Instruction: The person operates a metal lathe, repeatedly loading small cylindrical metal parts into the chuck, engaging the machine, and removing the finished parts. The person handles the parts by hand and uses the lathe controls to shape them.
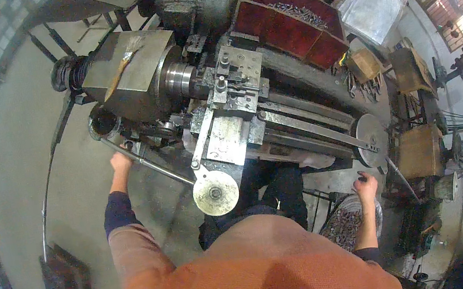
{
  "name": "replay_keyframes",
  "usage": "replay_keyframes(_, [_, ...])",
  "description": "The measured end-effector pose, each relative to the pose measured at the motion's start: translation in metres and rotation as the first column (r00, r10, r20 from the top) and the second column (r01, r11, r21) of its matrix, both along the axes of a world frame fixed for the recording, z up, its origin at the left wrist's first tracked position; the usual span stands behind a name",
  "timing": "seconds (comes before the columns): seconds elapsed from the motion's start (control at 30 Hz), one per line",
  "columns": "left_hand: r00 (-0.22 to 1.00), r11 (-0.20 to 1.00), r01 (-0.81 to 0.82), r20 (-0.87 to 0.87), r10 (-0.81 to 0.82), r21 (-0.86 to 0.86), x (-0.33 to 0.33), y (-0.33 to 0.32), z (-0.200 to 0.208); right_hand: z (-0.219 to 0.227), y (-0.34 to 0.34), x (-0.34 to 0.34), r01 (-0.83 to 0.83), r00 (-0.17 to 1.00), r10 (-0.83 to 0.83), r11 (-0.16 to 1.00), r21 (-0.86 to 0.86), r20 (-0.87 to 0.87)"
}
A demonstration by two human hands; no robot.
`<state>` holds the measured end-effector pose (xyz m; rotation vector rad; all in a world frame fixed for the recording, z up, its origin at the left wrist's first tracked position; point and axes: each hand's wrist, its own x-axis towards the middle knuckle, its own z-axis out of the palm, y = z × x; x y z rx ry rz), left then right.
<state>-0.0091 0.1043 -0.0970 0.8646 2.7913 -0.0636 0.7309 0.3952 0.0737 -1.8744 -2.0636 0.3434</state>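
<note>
A small metal lathe stands before me, with a shiny chuck (178, 79) and a tool slide (234, 81). Below its headstock (129, 64), my left hand (120, 161) is closed at a dark knob-like handle (128, 145), beside a long metal rod (151, 165). The rod runs to a round metal disc (215, 192) at the front of the slide. Off to the right, my right hand (365, 186) is curled round a small dark piece (362, 178) too small to name. It is held apart from the machine, below the round end wheel (369, 139).
A brush (123, 69) lies on the headstock, with a motor (196, 9) behind. A red bin (280, 32) holds many small metal parts. Below my right hand sits a sack (350, 219) of small parts. Tools (363, 86) lie by a cardboard box (364, 65). A thin rod (402, 180) slants near the wheel.
</note>
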Motion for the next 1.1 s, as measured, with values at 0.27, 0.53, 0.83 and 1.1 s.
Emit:
replay_keyframes(0.27, [0.999, 0.99, -0.041, -0.013, 0.043, 0.139, -0.005, -0.043, -0.003, 0.106, 0.05, -0.14, -0.44, 0.873, 0.476, 0.862, 0.254, -0.105])
replay_keyframes(0.53, [0.883, 0.845, -0.101, -0.343, 0.319, 0.525, -0.015, -0.103, 0.253, 0.158, 0.02, -0.4, -0.853, 0.3, 0.952, 0.235, 0.466, 0.068])
replay_keyframes(0.83, [0.817, 0.906, -0.316, -0.405, 0.411, 0.282, 0.065, -0.148, 0.244, 0.139, 0.007, -0.5, -0.945, 0.313, 0.924, 0.326, -0.026, 0.219])
replay_keyframes(1.1, [0.772, 0.874, -0.359, -0.421, 0.475, 0.327, 0.127, -0.125, 0.233, 0.165, 0.007, -0.467, -0.905, 0.425, 0.864, 0.405, 0.128, 0.269])
